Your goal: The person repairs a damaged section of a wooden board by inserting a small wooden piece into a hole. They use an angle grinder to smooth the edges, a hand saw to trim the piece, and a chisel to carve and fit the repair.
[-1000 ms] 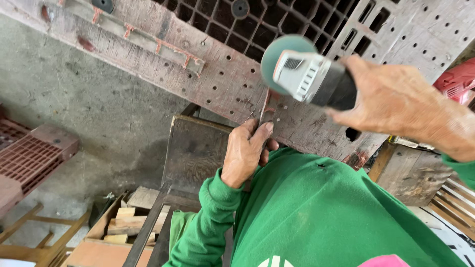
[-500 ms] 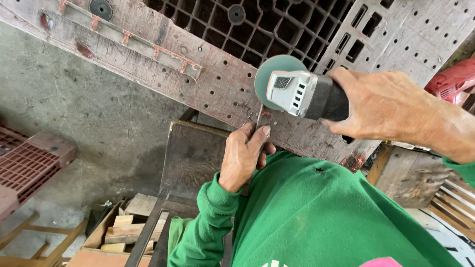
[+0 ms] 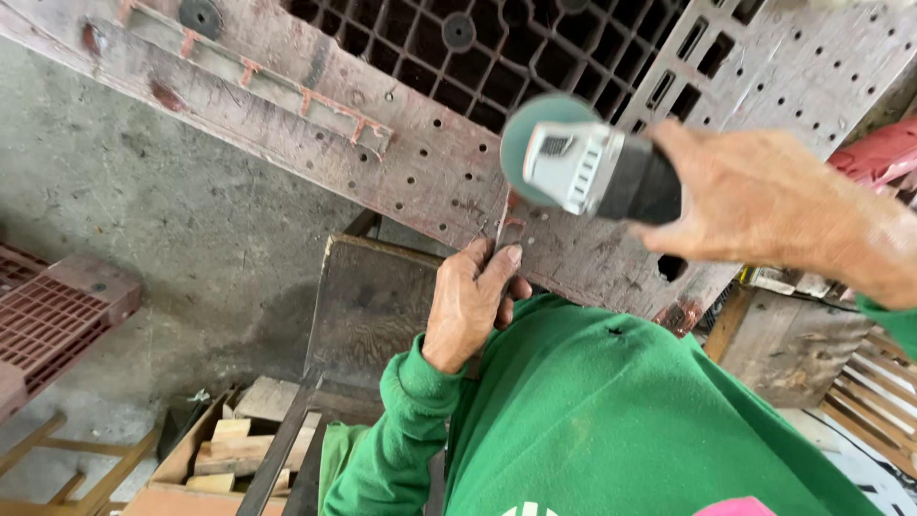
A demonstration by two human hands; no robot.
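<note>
Clamped in your right hand [image 3: 755, 201] was the angle grinder [image 3: 583, 167], while your left hand [image 3: 473, 301] pinched a thin metal piece [image 3: 503, 222] against the perforated panel [image 3: 430, 172].

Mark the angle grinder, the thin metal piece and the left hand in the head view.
angle grinder [image 3: 590, 172]: head view, on its grey gear housing.
thin metal piece [image 3: 502, 222]: head view, on the shaft above the pinching fingers.
left hand [image 3: 468, 306]: head view, on the back of the hand.
</note>
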